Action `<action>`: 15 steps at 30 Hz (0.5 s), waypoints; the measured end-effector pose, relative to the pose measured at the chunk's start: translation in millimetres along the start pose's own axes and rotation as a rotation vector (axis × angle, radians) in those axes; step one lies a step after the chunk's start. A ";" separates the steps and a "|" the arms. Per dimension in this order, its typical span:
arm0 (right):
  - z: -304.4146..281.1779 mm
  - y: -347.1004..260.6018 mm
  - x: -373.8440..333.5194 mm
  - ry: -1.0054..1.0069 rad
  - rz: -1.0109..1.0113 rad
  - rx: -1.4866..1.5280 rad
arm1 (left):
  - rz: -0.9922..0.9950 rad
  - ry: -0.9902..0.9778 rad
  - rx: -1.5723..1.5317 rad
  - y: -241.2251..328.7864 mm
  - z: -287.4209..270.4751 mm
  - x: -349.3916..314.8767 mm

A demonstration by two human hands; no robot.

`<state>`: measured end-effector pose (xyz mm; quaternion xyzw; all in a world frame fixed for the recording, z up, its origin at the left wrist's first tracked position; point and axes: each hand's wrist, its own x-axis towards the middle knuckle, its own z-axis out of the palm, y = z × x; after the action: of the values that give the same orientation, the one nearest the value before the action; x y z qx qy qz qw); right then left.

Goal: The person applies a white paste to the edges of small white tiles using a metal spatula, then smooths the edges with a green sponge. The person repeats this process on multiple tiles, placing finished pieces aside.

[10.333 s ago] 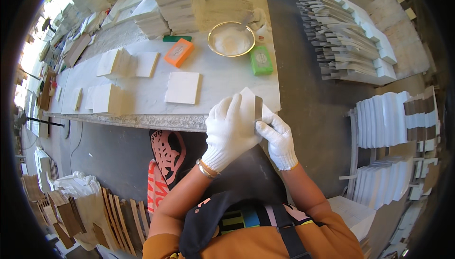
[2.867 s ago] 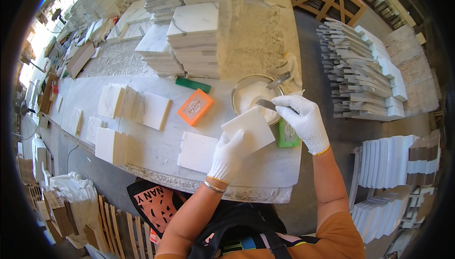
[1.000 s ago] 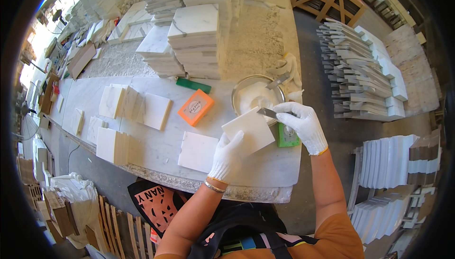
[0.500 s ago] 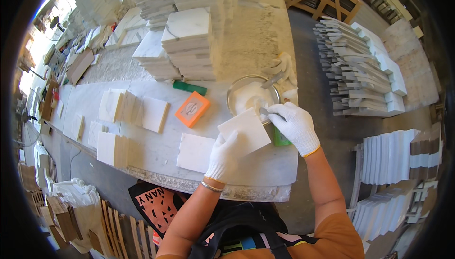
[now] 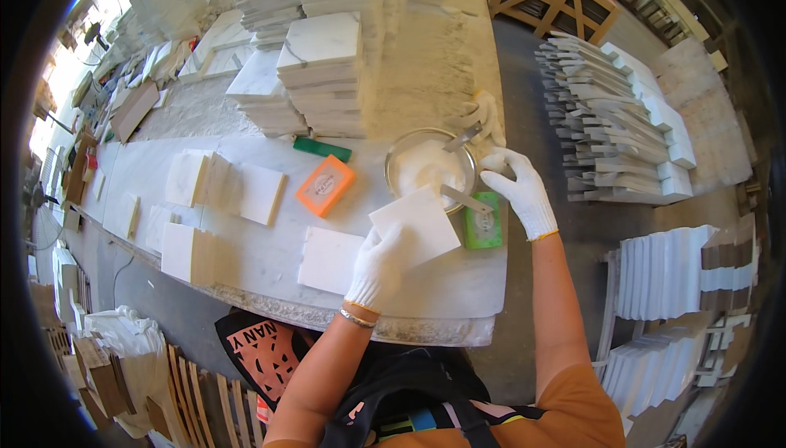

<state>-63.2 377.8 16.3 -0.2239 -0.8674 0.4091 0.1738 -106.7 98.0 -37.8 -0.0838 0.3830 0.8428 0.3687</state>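
Note:
My left hand (image 5: 378,266), in a white knit glove, grips a square white marble tile (image 5: 423,231) by its near left edge and holds it tilted over the table. To its right, my gloved right hand (image 5: 524,201) hangs with thumb and fingers apart and nothing between them. A metal bowl (image 5: 390,171) of white powder or paste stands just beyond the tile. One flat metal spatula (image 5: 468,200) rests across the bowl's near right rim, a second spatula (image 5: 463,138) across its far right side. Beneath the nearer handle lies a green block (image 5: 490,231). Another white tile (image 5: 329,260) lies left of my left hand.
An orange block (image 5: 326,186) and a dark green bar (image 5: 322,149) lie left of the bowl. Small tile stacks (image 5: 188,179) stand further left, tall marble stacks (image 5: 321,63) behind. A crumpled glove (image 5: 489,118) sits by the right edge. Stacked strips (image 5: 594,120) stand across the aisle.
My right hand has let go of the spatula and drawn back to the right, its fingers opening. The spatula now leans on the bowl's rim. My left hand still holds the tile.

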 end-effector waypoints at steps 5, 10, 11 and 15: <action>-2.5 -9.3 7.6 -0.084 0.100 0.175 | 0.003 0.015 -0.020 1.4 0.0 -2.3; -16.7 -48.2 -20.3 -0.119 0.027 0.205 | 0.003 0.000 -0.053 0.7 -0.7 -3.1; -18.5 -54.2 -24.1 -0.154 0.002 0.220 | -0.001 -0.018 -0.042 0.6 -2.2 -2.5; -21.4 -60.2 -28.0 -0.308 0.054 0.263 | -0.003 -0.030 -0.054 -3.1 -2.0 0.4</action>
<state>-44.2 342.5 73.3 -0.1572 -0.8165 0.5527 0.0557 -105.1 98.1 -41.1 -0.0816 0.3543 0.8536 0.3731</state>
